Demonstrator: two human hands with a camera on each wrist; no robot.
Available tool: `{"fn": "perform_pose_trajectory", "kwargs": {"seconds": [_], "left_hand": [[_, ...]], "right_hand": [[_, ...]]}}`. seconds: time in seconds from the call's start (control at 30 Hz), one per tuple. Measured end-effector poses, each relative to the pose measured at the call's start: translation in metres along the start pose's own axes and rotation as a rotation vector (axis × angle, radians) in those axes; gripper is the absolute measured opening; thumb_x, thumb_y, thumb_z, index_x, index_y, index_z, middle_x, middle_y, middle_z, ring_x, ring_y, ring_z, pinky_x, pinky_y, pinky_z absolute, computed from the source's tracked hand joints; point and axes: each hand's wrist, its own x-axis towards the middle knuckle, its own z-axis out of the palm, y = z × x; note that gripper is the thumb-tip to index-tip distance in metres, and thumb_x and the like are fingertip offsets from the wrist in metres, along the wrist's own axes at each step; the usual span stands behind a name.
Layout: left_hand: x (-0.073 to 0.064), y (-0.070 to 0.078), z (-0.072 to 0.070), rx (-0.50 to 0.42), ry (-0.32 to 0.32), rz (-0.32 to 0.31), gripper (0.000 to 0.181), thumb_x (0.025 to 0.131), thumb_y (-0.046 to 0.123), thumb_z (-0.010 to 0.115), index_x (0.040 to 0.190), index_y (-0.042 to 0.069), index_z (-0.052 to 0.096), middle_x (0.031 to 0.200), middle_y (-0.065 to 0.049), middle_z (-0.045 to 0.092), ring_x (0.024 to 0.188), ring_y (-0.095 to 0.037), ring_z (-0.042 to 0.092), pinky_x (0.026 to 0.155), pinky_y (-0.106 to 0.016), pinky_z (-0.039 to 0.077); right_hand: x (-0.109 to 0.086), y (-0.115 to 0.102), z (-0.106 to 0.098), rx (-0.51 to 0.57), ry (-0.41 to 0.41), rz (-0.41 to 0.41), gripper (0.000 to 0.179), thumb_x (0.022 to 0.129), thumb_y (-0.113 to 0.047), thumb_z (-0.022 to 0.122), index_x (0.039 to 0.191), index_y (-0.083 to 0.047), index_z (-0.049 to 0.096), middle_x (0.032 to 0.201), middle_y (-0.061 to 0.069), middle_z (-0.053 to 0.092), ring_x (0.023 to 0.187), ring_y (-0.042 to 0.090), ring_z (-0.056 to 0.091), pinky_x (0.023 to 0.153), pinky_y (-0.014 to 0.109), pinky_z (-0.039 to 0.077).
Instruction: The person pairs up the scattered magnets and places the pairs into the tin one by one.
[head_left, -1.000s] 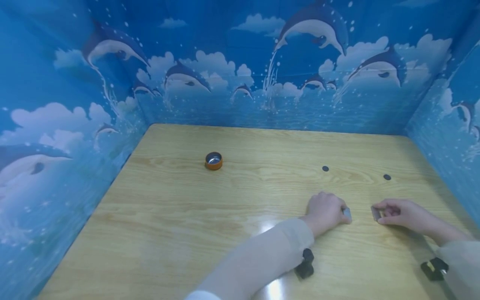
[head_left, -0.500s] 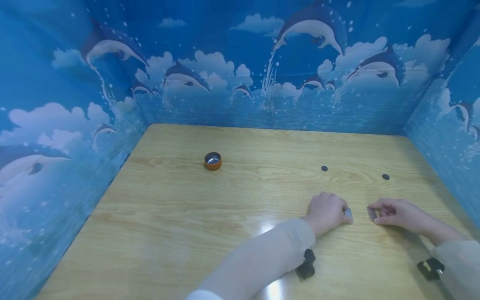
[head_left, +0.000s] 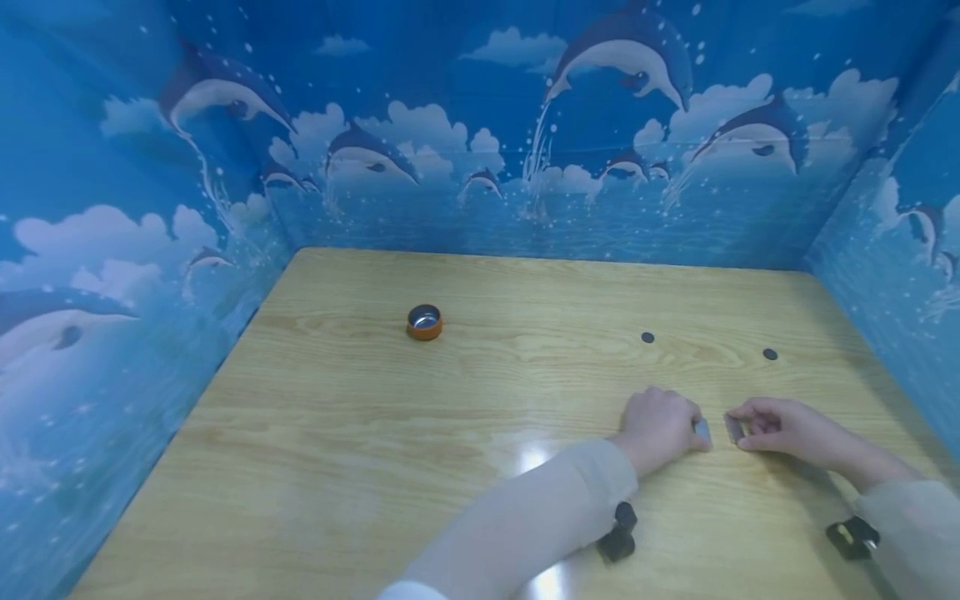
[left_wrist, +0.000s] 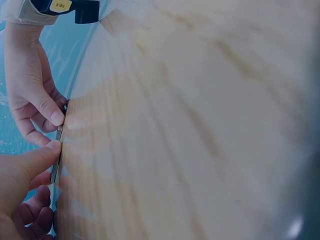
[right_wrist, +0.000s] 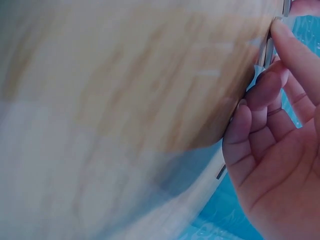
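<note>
Noted: the right hand (head_left: 791,428) has moved nearer the left hand (head_left: 662,425). Thumb and fingers pinch, left on a pale piece (head_left: 702,430), right on a grey piece (head_left: 734,428). Between the hands, at the desk (head_left: 337,467), both pieces stand apart; in my judgement, nearly brought together.

Only a narrow slot separates the flat gray piece (head_left: 702,430) in the left hand (head_left: 660,427) from its counterpart (head_left: 734,428) in the right hand (head_left: 795,433). The left sleeve (head_left: 517,512) blocks the near middle. Left of it, the wooden tabletop (head_left: 300,433) gives wide passage; farther, an orange bowl (head_left: 424,322) and two dark discs (head_left: 648,337) interrupt it. A dolphin-printed backdrop (head_left: 450,217) walls the far, left and right sides.
</note>
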Motion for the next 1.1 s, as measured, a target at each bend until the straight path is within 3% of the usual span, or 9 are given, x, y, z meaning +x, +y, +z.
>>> {"fn": "perform_pose_trajectory", "kwargs": {"seconds": [0.63, 0.83, 1.1], "left_hand": [[0.0005, 0.0054, -0.0004, 0.020, 0.003, 0.013, 0.032, 0.075, 0.058, 0.067, 0.103, 0.044, 0.066, 0.089, 0.024, 0.059, 0.076, -0.003, 0.045, 0.066, -0.019, 0.035], [0.0011, 0.0080, 0.0012, 0.035, 0.014, 0.024, 0.032, 0.073, 0.059, 0.068, 0.101, 0.044, 0.066, 0.087, 0.024, 0.059, 0.076, -0.002, 0.046, 0.067, -0.020, 0.036], [0.0009, 0.0095, 0.0019, 0.031, 0.015, 0.020, 0.032, 0.072, 0.060, 0.069, 0.099, 0.044, 0.066, 0.085, 0.025, 0.059, 0.075, -0.002, 0.045, 0.066, -0.020, 0.036]], "right_hand": [[0.0030, -0.0011, 0.0024, -0.007, 0.006, -0.075, 0.042, 0.082, -0.018, 0.070, 0.115, 0.006, 0.058, 0.073, -0.006, 0.050, 0.059, 0.006, 0.044, 0.050, 0.023, 0.039], [0.0074, -0.0052, 0.0043, -0.010, 0.008, -0.157, 0.037, 0.082, -0.015, 0.070, 0.111, 0.005, 0.060, 0.074, -0.008, 0.050, 0.060, 0.005, 0.044, 0.050, 0.023, 0.040], [0.0042, -0.0030, 0.0094, -0.010, 0.017, -0.164, 0.039, 0.082, -0.017, 0.071, 0.113, 0.001, 0.057, 0.074, -0.007, 0.050, 0.060, 0.005, 0.044, 0.049, 0.023, 0.040]]}}
